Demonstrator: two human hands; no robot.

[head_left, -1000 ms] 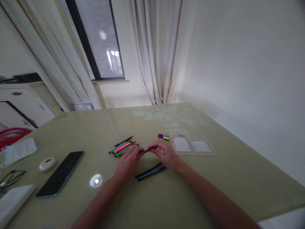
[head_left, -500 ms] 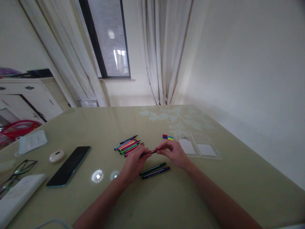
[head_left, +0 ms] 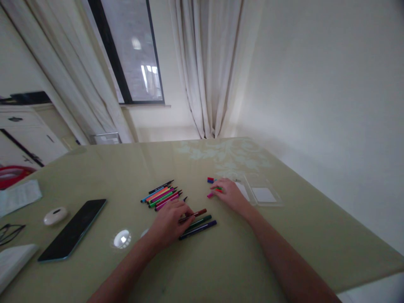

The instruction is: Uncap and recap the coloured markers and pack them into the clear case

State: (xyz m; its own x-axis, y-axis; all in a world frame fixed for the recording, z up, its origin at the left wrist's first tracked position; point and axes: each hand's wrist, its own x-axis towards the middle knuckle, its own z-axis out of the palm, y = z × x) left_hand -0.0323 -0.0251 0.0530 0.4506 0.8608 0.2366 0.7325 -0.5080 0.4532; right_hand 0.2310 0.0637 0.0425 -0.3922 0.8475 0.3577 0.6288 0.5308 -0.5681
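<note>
My left hand (head_left: pixel 172 219) is closed around a brown marker (head_left: pixel 200 213), whose blunt end points right. Just below it lie a dark green marker (head_left: pixel 203 220) and a dark blue marker (head_left: pixel 202 229), side by side. Uncapped colored markers (head_left: pixel 163 196) form a row beyond my left hand, black tips to the right; the hand partly covers the nearest. My right hand (head_left: pixel 232 193) is on the table with fingers bent over small marker caps. A pink cap (head_left: pixel 210 195) and a green one show at its fingertips. Red and blue caps (head_left: pixel 210 180) lie just beyond.
A clear plastic case (head_left: pixel 267 195) with white inserts lies open behind my right hand. Leftward are a phone (head_left: pixel 74 229), a white rounded case (head_left: pixel 55 216), glasses (head_left: pixel 9 233), a face mask (head_left: pixel 20 195) and a white box (head_left: pixel 15 263). A wall borders the table's right side.
Both hands were at the brown marker. My right hand has let go and moved to the caps. My left hand has brought the marker closer to the two dark ones. The view has turned slightly right.
</note>
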